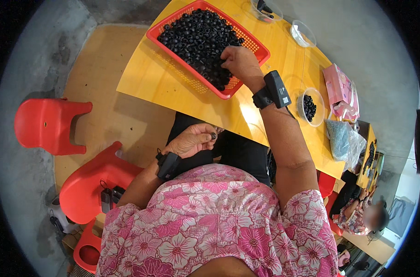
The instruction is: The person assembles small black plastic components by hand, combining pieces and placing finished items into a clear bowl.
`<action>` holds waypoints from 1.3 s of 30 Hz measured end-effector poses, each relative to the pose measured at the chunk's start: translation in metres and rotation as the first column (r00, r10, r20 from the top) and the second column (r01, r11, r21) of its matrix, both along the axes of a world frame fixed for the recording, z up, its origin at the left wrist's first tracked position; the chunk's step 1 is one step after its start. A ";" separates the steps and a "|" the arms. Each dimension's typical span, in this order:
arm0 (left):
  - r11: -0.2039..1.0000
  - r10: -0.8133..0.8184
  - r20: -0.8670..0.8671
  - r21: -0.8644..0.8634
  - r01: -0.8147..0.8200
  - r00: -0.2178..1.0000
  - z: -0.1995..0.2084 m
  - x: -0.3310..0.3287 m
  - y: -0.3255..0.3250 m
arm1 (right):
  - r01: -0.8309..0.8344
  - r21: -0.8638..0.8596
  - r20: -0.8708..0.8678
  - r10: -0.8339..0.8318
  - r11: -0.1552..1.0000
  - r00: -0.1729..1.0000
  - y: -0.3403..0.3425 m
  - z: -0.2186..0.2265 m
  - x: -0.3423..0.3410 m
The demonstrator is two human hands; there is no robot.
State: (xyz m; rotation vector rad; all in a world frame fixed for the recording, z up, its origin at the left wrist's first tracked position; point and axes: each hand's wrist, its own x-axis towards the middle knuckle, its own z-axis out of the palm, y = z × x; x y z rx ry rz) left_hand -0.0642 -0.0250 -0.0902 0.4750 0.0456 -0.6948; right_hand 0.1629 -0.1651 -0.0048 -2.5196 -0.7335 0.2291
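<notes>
Across the desk (138, 76), a red basket (226, 93) is set, heaped with black ring-like pieces (198, 34); at the right, a clear tub (321, 114) is partly filled with small black pieces. The right hand (241, 61) is curled at the heap; whether anything is gripped cannot be told. By the left hand (191, 139), beyond the desk's near edge, a small dark piece (213, 135) is pinched. It could be dropped off the desk if that pinch is loosened; others could be spilled if the heap is dragged rimward.
</notes>
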 end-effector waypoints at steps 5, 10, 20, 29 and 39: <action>1.000 -0.012 -0.008 -0.025 0.012 1.000 -0.003 0.001 0.000 | 0.007 0.161 0.061 -0.017 0.987 0.998 0.012 -0.008 0.015; 1.000 0.003 -0.004 -0.028 -0.003 1.000 -0.003 0.001 0.002 | 0.028 0.035 0.049 -0.029 0.999 0.998 0.022 -0.008 0.018; 0.999 -0.002 -0.017 -0.033 0.001 1.000 -0.005 0.002 0.002 | 0.097 -0.004 -0.025 -0.097 0.995 0.995 0.028 -0.002 0.015; 0.999 0.023 -0.006 0.024 -0.023 1.000 0.003 -0.001 -0.002 | -0.045 0.054 0.133 0.037 0.998 0.990 0.016 0.002 0.007; 0.959 0.262 0.124 0.076 -0.272 0.957 0.040 -0.005 0.008 | 0.100 0.636 -0.265 0.095 0.765 0.960 -0.047 0.044 -0.134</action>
